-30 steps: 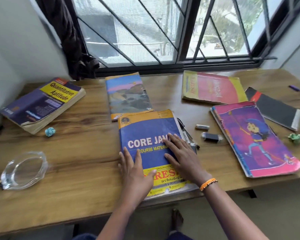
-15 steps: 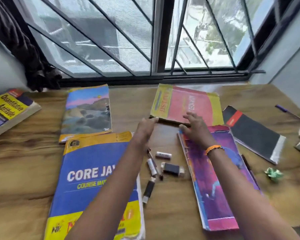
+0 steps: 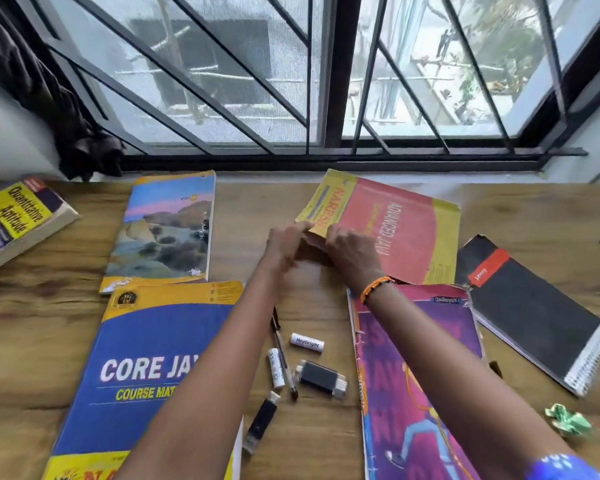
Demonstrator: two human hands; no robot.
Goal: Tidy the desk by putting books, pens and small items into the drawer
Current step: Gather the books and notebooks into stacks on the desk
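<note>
We are gripping the near corner of the red and yellow book with both hands: our left hand is pinching its edge, and our right hand, with an orange wristband, is clasping the same corner, which is lifting off the desk. The book is lying at the back of the desk below the window. Nearer to us, the blue book and the purple book are lying flat, with a pen and small items scattered between them. A black notebook is resting to the right.
</note>
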